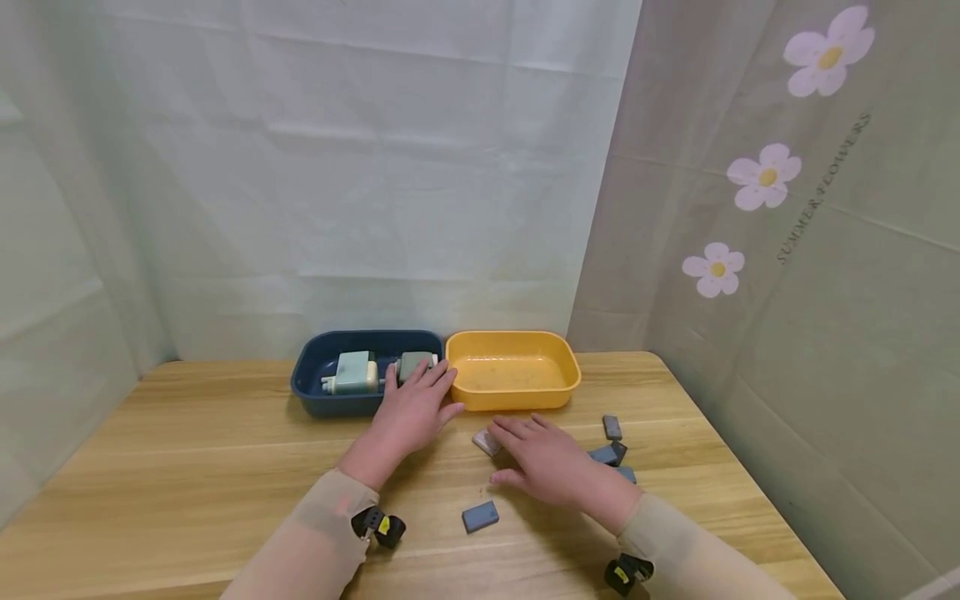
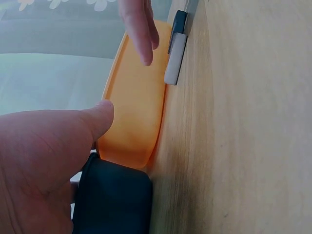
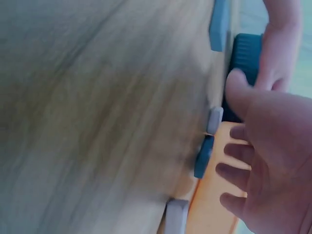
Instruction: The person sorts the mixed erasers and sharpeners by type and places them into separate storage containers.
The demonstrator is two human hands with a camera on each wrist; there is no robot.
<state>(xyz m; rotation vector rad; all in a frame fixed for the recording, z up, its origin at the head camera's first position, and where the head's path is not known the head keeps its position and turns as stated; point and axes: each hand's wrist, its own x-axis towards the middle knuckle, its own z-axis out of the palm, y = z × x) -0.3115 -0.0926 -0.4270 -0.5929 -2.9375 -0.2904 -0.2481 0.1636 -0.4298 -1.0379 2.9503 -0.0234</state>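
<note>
My left hand (image 1: 412, 410) reaches over the right end of the dark blue bin (image 1: 330, 407), fingers spread and straight, nothing gripped. Inside that bin lie a pale blue plug adapter (image 1: 352, 372) with prongs and a grey-green boxy piece (image 1: 412, 364), partly covered by the fingers. My right hand (image 1: 543, 462) hovers palm down above the table, its fingers extended over a small grey block (image 1: 486, 442). In the right wrist view its fingers are loosely spread and hold nothing. A blue block (image 1: 480, 517) lies on the wood, nearer me than the right hand.
A yellow bin (image 1: 513, 400) stands at the back, right beside the dark blue one. Right of my right hand lie several more small blocks, among them a grey one (image 1: 612, 427) and a blue one (image 1: 603, 455). Curtains (image 1: 375, 167) hang behind the wooden table (image 1: 187, 467).
</note>
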